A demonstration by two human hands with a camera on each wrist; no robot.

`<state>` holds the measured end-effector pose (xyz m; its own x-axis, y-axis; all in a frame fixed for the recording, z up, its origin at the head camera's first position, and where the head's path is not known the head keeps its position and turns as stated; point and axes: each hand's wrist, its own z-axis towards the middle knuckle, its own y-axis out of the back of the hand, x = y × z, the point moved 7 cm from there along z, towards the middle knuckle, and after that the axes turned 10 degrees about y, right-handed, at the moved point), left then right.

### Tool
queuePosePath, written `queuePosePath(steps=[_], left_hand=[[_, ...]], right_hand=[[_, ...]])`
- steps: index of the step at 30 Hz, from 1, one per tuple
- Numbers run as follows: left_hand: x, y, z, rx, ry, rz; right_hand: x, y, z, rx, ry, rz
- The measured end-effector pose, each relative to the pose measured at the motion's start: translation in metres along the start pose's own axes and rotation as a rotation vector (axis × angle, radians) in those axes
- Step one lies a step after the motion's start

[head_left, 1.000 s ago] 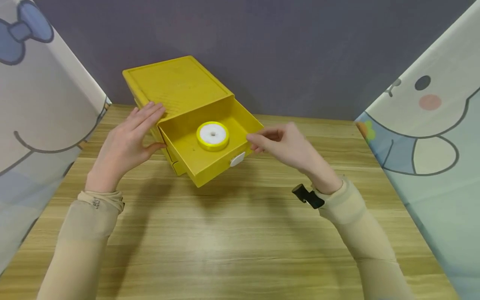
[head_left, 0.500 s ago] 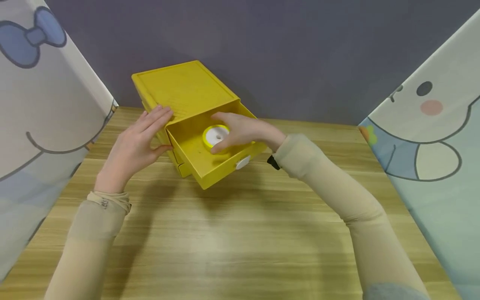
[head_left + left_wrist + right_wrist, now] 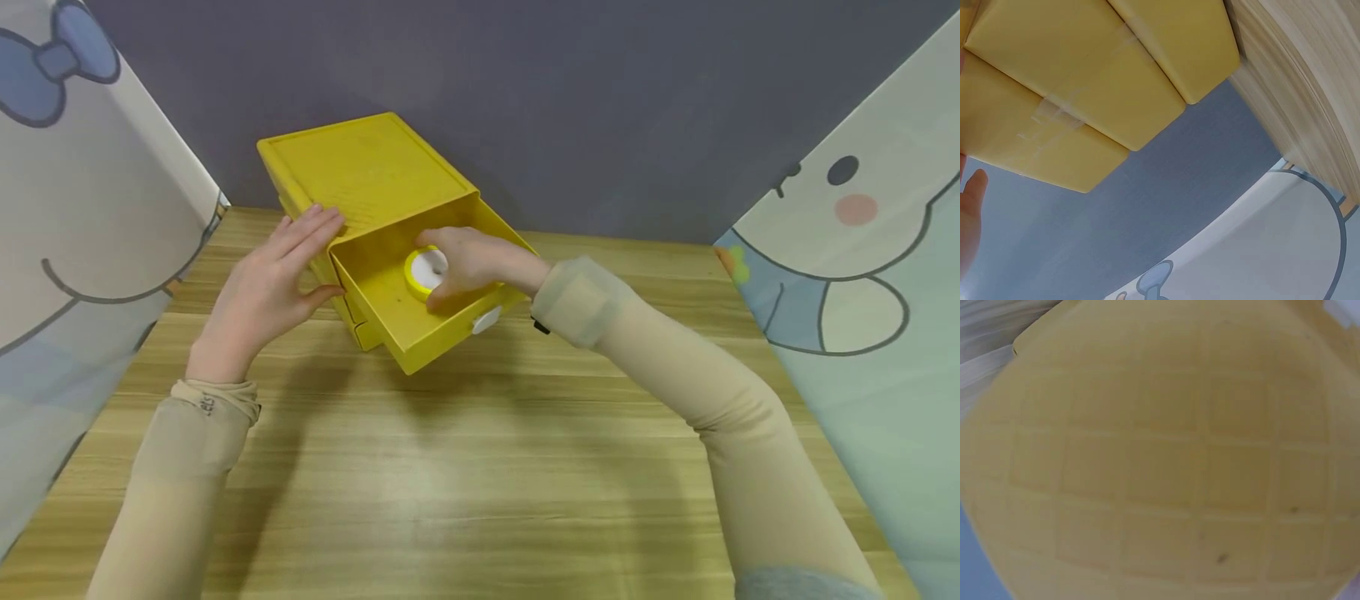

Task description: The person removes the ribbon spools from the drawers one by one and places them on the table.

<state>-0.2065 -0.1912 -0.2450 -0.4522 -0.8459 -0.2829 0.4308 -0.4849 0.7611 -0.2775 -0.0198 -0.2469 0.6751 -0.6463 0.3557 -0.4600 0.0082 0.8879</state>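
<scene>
In the head view, a yellow drawer box (image 3: 367,171) stands on the table with its top drawer (image 3: 382,308) pulled out. Inside that drawer sits a ribbon roll (image 3: 426,268) with a yellow rim and a white face. My right hand (image 3: 476,262) reaches over the drawer's front and grips the roll, thumb on the near side and fingers on the far side; it covers the roll's right part. My left hand (image 3: 266,283) rests on the box's left front corner, with straight fingers on the top and the thumb low by the front edge. Its fingers barely show in the left wrist view.
A white knob (image 3: 487,320) is on the drawer's front. The wooden table (image 3: 450,467) extends toward me. A dark grey wall (image 3: 600,108) stands behind, with cartoon-printed panels on both sides. The drawer's gridded underside (image 3: 1166,469) fills the right wrist view.
My right hand has moved left from the drawer's right front corner into the drawer and closed round the ribbon roll. My left hand has stayed on the box.
</scene>
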Motion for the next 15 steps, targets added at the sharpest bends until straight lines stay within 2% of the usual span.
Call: queuePosePath(steps=[15], left_hand=[[0.0033,-0.0018,0.0049,0.003,0.003,-0.002]], right_hand=[[0.0004,0.0103,-0.0018,0.001,-0.001,-0.035]])
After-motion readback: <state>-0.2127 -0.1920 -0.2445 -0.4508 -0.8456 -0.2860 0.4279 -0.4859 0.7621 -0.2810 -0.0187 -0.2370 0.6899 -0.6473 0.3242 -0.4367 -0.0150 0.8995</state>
